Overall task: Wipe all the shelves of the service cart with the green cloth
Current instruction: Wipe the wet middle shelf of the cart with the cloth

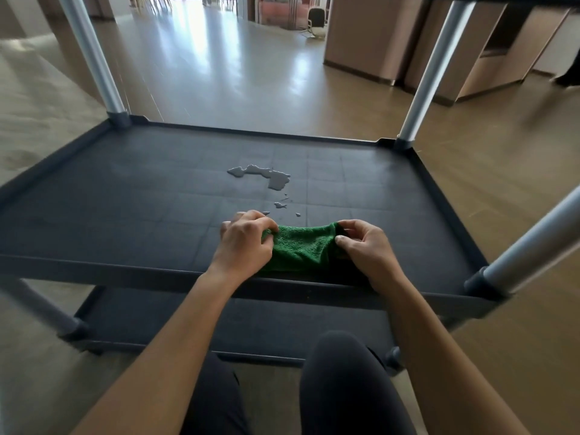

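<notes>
The green cloth [303, 248] lies bunched near the front edge of the dark middle shelf [141, 196] of the service cart. My left hand [243, 240] grips the cloth's left end, and my right hand [365, 246] pinches its right end. A puddle of water [270, 177] with a few small drops sits on the shelf just beyond the hands. The bottom shelf [266, 318] shows below the front rim. Only a dark strip of the top shelf appears at the frame's upper right edge.
Grey metal posts rise at the shelf corners: back left [91, 58], back right [434, 73], front right [533, 243]. My knees in dark trousers [345, 372] are close to the cart's front. Brown cabinets [408, 42] stand on the wooden floor at the back right.
</notes>
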Demonstrator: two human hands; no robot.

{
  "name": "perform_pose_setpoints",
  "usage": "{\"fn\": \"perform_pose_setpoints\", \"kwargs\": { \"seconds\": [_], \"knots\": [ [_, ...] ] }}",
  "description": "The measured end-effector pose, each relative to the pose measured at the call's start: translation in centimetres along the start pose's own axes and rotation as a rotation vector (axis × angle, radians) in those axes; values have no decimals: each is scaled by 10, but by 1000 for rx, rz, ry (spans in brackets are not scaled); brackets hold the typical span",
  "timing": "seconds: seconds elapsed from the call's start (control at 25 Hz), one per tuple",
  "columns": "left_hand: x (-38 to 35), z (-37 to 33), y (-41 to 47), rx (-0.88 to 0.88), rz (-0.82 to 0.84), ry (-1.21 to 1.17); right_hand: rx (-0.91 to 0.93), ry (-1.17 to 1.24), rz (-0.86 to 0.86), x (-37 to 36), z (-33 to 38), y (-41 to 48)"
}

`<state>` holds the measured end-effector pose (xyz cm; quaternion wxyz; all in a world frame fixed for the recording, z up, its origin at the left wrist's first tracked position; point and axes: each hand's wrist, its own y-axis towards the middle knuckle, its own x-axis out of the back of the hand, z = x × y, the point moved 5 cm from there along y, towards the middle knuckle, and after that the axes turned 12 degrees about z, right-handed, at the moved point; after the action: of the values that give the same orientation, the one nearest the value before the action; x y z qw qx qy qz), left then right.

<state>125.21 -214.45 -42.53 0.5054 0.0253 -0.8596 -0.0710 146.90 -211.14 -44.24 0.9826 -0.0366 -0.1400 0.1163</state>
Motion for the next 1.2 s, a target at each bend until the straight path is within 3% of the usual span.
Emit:
{"fn": "perform_pose_setpoints", "kwargs": {
  "seconds": [0.76, 0.92, 1.08, 1.2],
  "knots": [
    [1, 0, -3, 26, 14, 24, -1, 99, 7, -3, 1, 0],
    [-1, -18, -2, -192, 18, 125, -1, 99, 9, -3, -1, -2],
    [-11, -47, 8, -400, 188, 96, 25, 153, 23, -3, 3, -5],
    [-23, -53, 14, -426, 321, 164, 41, 135, 30, -3, 4, -7]
  ]
}}
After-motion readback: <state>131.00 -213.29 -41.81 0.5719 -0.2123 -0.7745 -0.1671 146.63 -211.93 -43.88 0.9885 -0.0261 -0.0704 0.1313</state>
